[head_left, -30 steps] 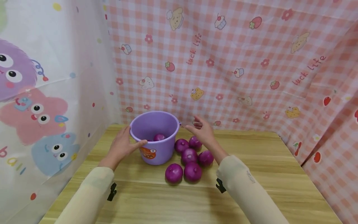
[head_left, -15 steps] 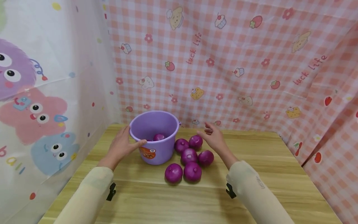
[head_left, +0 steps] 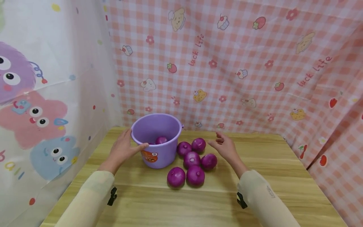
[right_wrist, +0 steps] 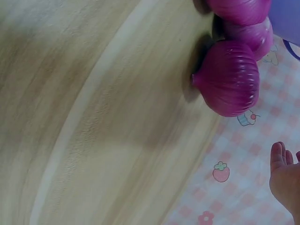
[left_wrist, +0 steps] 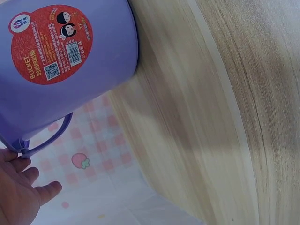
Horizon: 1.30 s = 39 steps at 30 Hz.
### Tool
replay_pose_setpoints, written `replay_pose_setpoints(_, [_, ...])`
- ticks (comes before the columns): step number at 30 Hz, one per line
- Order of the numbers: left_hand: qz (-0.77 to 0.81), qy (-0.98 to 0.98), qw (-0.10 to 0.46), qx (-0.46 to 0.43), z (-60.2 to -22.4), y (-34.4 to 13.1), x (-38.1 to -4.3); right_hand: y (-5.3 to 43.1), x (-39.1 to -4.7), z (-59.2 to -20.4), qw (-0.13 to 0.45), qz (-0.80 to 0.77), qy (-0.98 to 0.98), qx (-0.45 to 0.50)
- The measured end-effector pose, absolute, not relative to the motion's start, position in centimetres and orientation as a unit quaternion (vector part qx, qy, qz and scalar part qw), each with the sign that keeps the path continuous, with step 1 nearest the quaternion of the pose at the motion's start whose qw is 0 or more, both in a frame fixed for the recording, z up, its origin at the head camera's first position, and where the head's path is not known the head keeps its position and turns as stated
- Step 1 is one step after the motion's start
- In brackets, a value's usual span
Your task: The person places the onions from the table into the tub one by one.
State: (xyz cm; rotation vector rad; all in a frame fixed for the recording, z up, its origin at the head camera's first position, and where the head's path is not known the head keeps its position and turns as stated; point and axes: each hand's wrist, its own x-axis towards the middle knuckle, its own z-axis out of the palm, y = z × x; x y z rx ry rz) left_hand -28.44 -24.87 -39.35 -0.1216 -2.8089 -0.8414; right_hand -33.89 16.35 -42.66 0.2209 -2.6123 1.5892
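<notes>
My left hand (head_left: 120,151) rests on the near left rim of a purple bucket (head_left: 161,154), its thumb laid along the front and its fingers at the side. In the left wrist view, fingertips touch the rim beside the handle (left_wrist: 51,140), and the bucket's red label (left_wrist: 51,44) shows. A red onion (head_left: 161,140) lies inside the bucket, whose floor is partly hidden. Several more red onions (head_left: 192,160) sit in a cluster right of the bucket. My right hand (head_left: 227,148) hovers just right of the rearmost onion (head_left: 198,145), fingers loosely bent, holding nothing.
The wooden table (head_left: 158,205) runs back to a pink checked curtain (head_left: 181,91). A white curtain with cartoon figures (head_left: 48,151) hangs along the left side. Two onions (head_left: 176,177) lie nearest the front.
My right hand has moved from beside the bucket's right rim, rightward and slightly down, past the onions. My left hand, the bucket and the onions have stayed in place.
</notes>
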Motion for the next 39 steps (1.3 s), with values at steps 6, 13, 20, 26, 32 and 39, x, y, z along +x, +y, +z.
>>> replay_pose_setpoints(6, [-0.29, -0.951, 0.102, -0.035, -39.5, -25.0, -28.4, 16.5, -33.7, -43.3, 0.027, 0.505, -0.859, 0.079])
replay_pose_setpoints(13, [-0.287, -0.951, 0.104, -0.041, -39.3, -24.8, -28.5, 17.1, -33.4, -44.1, 0.009, 0.485, -0.87, 0.086])
replay_pose_setpoints(20, [-0.288, -0.951, 0.105, -0.041, -39.1, -24.9, -28.6, 17.6, -33.4, -44.9, 0.003, 0.459, -0.883, 0.096])
replay_pose_setpoints(26, [-0.294, -0.95, 0.099, -0.039, -39.4, -25.0, -28.5, 17.7, -33.1, -45.8, -0.011, 0.46, -0.882, 0.099])
replay_pose_setpoints(32, [-0.298, -0.948, 0.103, -0.046, -39.5, -24.9, -28.4, 17.6, -33.0, -46.7, -0.019, 0.461, -0.882, 0.096])
replay_pose_setpoints(39, [-0.307, -0.945, 0.103, -0.043, -39.4, -25.0, -28.4, 17.4, -32.8, -47.1, -0.025, 0.451, -0.886, 0.107])
